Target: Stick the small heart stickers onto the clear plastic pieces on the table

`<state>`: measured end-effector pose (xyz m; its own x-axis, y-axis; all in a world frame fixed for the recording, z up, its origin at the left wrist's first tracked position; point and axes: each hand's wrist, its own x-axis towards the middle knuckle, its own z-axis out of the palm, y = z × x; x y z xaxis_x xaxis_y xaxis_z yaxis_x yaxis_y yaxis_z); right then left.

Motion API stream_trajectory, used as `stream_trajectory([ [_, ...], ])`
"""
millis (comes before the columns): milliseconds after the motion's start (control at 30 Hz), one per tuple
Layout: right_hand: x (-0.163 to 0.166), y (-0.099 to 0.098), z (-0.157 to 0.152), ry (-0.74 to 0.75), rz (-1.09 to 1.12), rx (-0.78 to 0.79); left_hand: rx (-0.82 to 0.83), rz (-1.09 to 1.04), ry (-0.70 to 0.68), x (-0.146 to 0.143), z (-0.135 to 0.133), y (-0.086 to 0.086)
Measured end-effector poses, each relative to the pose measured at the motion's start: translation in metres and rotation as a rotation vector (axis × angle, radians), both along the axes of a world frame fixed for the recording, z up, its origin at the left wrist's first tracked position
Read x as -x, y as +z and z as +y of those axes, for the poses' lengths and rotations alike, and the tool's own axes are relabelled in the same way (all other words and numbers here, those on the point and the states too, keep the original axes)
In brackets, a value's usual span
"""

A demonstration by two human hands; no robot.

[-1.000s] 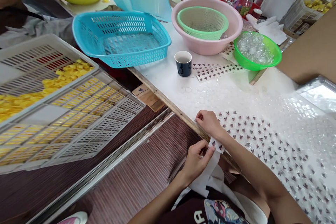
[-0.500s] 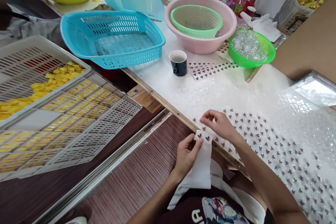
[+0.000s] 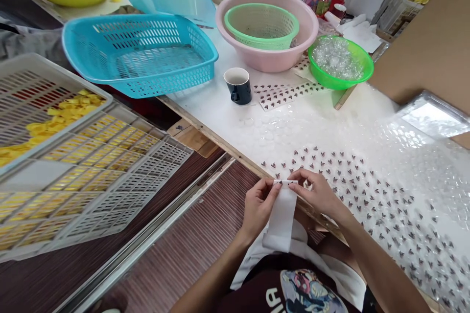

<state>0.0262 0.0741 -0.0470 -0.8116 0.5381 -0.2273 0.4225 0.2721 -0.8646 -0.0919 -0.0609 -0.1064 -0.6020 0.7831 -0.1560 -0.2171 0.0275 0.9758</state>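
Observation:
My left hand (image 3: 259,205) pinches the top left corner of a white sticker backing strip (image 3: 282,215) that hangs down over my lap. At the strip's top right corner, my right hand (image 3: 316,190) pinches it where small dark stickers sit. Both hands are at the near edge of the white table (image 3: 235,107). Several small dark stickers (image 3: 367,190) lie in rows on clear round pieces across the table, right of my hands.
A dark cup (image 3: 238,85), a sticker sheet (image 3: 282,95), a green bowl of clear pieces (image 3: 340,61), a pink basin (image 3: 268,29) holding a green colander, and a blue basket (image 3: 139,54) stand behind. Grey crates with yellow parts (image 3: 66,156) sit left. Cardboard (image 3: 429,49) rises at right.
My right hand came back from the table to the strip's top edge. The left hand lifted the strip up to the table edge. The view shifted right.

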Motion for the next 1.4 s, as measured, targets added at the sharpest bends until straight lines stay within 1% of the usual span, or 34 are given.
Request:
stream_trajectory([
  [133,-0.004,0.0,-0.001,-0.048,0.089,-0.164,0.032,0.002,0.031,-0.002,0.002,-0.002],
  [200,-0.005,0.0,0.0,-0.037,0.116,-0.193,0.047,0.011,0.032,-0.002,0.003,-0.003],
  [300,-0.006,0.0,0.003,-0.064,0.154,-0.121,0.062,0.038,0.031,-0.002,0.004,-0.003],
  [433,-0.002,-0.004,0.003,-0.2,0.207,-0.037,0.08,0.092,0.045,-0.002,0.005,-0.003],
  [600,0.01,-0.011,-0.008,-0.133,0.181,0.05,0.063,0.142,0.021,-0.004,0.005,-0.002],
  [667,0.013,-0.011,-0.011,-0.132,0.192,0.097,0.055,0.157,0.015,-0.003,0.005,-0.003],
  [800,0.019,-0.012,-0.006,-0.146,0.261,0.14,0.046,0.165,0.001,-0.001,0.004,-0.005],
  [933,0.032,-0.021,0.019,-0.255,0.358,0.052,0.051,0.186,-0.006,0.001,0.003,-0.008],
  [1000,0.041,-0.029,0.033,-0.269,0.302,0.003,0.054,0.198,-0.008,0.001,0.004,-0.008],
  [1100,0.052,-0.043,0.046,-0.244,0.17,-0.047,0.063,0.211,-0.015,0.001,0.004,-0.007],
  [1233,0.06,-0.054,0.05,-0.229,0.091,-0.093,0.073,0.21,-0.021,0.001,0.004,-0.006],
  [1400,0.064,-0.061,0.048,-0.165,0.025,-0.185,0.078,0.199,-0.022,0.001,0.004,-0.005],
])
